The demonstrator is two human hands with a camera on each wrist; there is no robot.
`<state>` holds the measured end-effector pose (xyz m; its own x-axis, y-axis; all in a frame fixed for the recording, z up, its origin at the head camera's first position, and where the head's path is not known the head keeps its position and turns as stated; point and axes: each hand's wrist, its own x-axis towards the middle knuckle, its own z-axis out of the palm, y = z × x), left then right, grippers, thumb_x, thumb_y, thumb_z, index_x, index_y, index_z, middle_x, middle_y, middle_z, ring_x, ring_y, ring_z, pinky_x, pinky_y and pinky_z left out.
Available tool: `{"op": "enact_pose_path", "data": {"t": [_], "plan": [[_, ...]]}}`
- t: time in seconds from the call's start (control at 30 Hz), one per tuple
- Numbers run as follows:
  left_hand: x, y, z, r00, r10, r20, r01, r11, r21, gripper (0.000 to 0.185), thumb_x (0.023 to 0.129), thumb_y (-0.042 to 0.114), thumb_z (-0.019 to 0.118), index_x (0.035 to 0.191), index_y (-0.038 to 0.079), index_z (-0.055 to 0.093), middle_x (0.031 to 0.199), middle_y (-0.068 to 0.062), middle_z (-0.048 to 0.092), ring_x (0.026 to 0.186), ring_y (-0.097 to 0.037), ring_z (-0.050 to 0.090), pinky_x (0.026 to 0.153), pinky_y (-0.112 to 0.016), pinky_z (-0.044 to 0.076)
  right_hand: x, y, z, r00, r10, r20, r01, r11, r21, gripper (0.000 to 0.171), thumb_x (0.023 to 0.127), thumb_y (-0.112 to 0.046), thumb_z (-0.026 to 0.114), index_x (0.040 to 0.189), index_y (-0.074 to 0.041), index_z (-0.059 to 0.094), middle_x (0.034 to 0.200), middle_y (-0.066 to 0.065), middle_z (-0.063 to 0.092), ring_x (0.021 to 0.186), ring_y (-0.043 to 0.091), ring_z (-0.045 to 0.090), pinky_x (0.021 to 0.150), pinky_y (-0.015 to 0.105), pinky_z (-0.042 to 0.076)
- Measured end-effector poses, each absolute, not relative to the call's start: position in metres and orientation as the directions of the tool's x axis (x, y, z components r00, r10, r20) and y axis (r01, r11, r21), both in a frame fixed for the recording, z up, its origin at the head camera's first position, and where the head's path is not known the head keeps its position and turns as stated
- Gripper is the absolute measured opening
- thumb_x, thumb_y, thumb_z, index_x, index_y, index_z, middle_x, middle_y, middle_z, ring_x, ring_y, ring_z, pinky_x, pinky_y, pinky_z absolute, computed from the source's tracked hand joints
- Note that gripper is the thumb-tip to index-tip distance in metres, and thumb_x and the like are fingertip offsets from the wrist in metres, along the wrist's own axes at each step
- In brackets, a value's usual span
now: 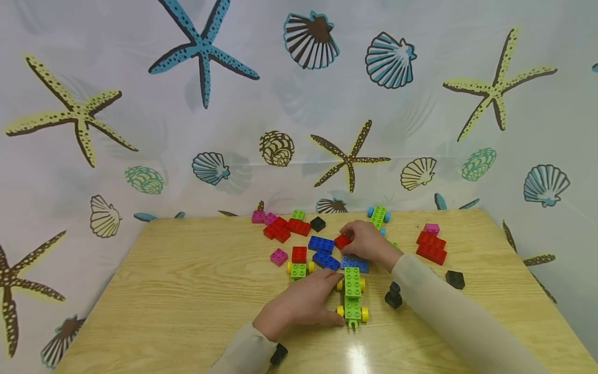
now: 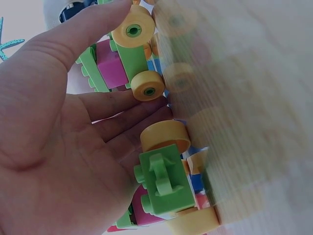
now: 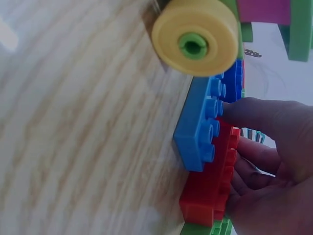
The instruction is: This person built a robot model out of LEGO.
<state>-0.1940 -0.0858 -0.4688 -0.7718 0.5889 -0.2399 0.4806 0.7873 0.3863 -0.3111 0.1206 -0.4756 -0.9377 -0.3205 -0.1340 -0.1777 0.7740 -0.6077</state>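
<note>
My left hand (image 1: 334, 300) lies on the wooden table (image 1: 187, 291) with its fingers fairly straight. Its thumb and fingertips touch the left side of a long green car with yellow wheels (image 1: 352, 296). In the left wrist view the thumb (image 2: 98, 24) rests on a wheel of the green car (image 2: 161, 181). My right hand (image 1: 351, 236) reaches further back and grips a small red brick (image 1: 342, 242) amid blue bricks (image 1: 326, 259). The right wrist view shows curled fingers (image 3: 264, 122) around the red brick (image 3: 210, 186), which lies against a blue brick (image 3: 200, 132).
Loose bricks lie behind the hands: red ones (image 1: 282, 228), a magenta one (image 1: 279, 256), a black one (image 1: 317, 224) and a green blue-wheeled piece (image 1: 379, 215). A red stack (image 1: 431, 246) and black pieces (image 1: 394, 296) sit to the right. A shell-print curtain (image 1: 299, 104) backs the table.
</note>
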Motion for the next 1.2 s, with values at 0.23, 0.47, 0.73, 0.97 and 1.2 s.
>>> {"op": "enact_pose_path", "data": {"t": [0.23,0.47,0.73,0.97,1.2], "plan": [[-0.194,-0.085,-0.468,-0.774,0.585,-0.242,0.476,0.789,0.388,0.100,0.092,0.060,0.089,0.169,0.010,0.049,0.174,-0.007,0.051,0.162,-0.026,0.049,0.134,-0.047,0.044,-0.311,0.122,-0.477,-0.942,-0.313,-0.119,-0.176,0.765,-0.619,0.044,0.095,-0.018,0.089,0.133,-0.002,0.074,0.128,0.016,0.078,0.113,0.028,0.072,0.108,0.047,0.062],[-0.195,-0.084,-0.469,-0.773,0.581,-0.256,0.466,0.793,0.393,0.099,0.092,0.059,0.089,0.169,0.011,0.049,0.175,-0.006,0.051,0.163,-0.026,0.048,0.134,-0.047,0.044,-0.308,0.124,-0.476,-0.951,-0.295,-0.096,-0.159,0.729,-0.666,0.040,0.098,-0.020,0.086,0.131,-0.002,0.074,0.127,0.016,0.078,0.114,0.029,0.073,0.107,0.049,0.063],[-0.195,-0.084,-0.468,-0.779,0.570,-0.260,0.455,0.800,0.390,0.100,0.091,0.060,0.089,0.169,0.012,0.049,0.174,-0.006,0.051,0.162,-0.026,0.049,0.133,-0.048,0.045,-0.304,0.133,-0.470,-0.961,-0.272,-0.043,-0.168,0.704,-0.690,0.043,0.100,-0.032,0.086,0.133,-0.007,0.075,0.126,0.012,0.078,0.115,0.028,0.072,0.106,0.049,0.062],[-0.194,-0.084,-0.468,-0.782,0.566,-0.262,0.448,0.801,0.397,0.100,0.091,0.061,0.089,0.169,0.013,0.049,0.174,-0.005,0.051,0.161,-0.026,0.050,0.133,-0.048,0.046,-0.298,0.143,-0.474,-0.960,-0.280,-0.023,-0.177,0.666,-0.725,0.039,0.098,-0.034,0.088,0.126,-0.010,0.077,0.121,0.009,0.079,0.109,0.024,0.072,0.105,0.047,0.064],[-0.195,-0.084,-0.469,-0.782,0.568,-0.255,0.455,0.801,0.389,0.101,0.090,0.062,0.089,0.169,0.013,0.049,0.174,-0.005,0.052,0.161,-0.026,0.051,0.132,-0.048,0.046,-0.288,0.151,-0.470,-0.956,-0.293,0.004,-0.191,0.612,-0.768,0.040,0.100,-0.029,0.086,0.132,-0.008,0.074,0.125,0.011,0.080,0.113,0.026,0.076,0.107,0.049,0.065]]}}
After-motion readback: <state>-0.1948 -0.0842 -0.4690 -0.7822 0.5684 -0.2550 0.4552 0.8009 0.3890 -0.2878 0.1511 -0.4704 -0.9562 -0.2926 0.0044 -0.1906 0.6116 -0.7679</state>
